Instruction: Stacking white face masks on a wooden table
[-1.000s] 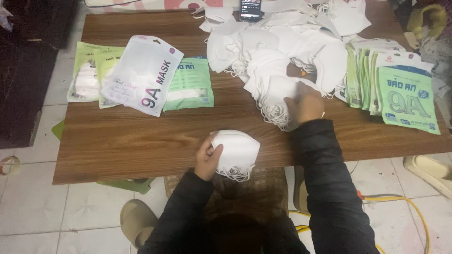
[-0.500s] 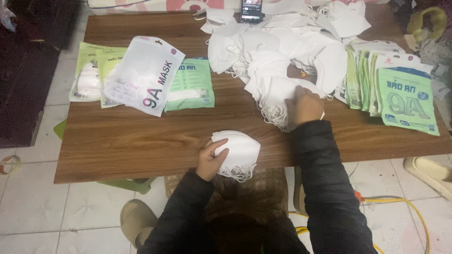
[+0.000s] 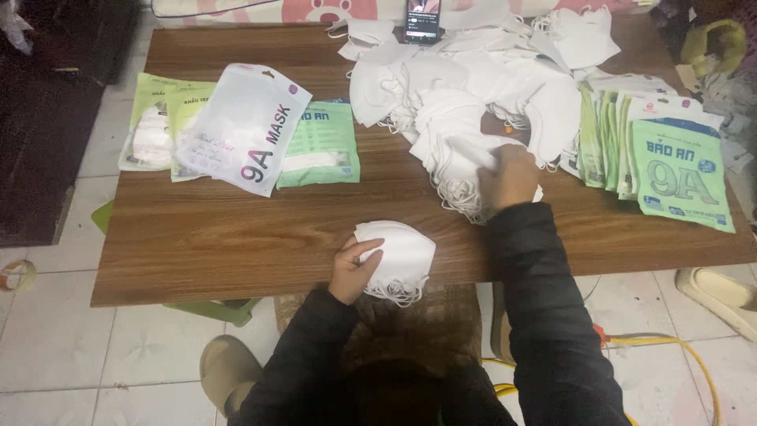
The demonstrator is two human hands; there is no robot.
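**Two hands on white masks at a wooden table**

The left hand [image 3: 356, 268] rests on a small stack of folded white masks [image 3: 400, 256] at the near edge of the table [image 3: 236, 237], fingers curled over the stack's left side and pressing it down. The right hand [image 3: 509, 175] reaches farther out and closes on one white mask [image 3: 473, 154] at the near side of the large loose heap of masks [image 3: 473, 87]; its fingertips are buried in the white fabric, so the exact grip is hard to make out. The two hands are well apart.

Both arms wear dark sleeves, and the person's lap is dim and blurred. To the right lies a fanned row of green packets [image 3: 654, 150]; to the left, more green packets [image 3: 315, 146] under a white pouch [image 3: 240, 126]. A phone [image 3: 422, 17] at the far edge is cut off by the frame. The table is brown wood grain, standing on pale floor tiles [image 3: 47, 355]. A beige slipper [image 3: 229, 371] and a yellow cable [image 3: 678, 343] show below.
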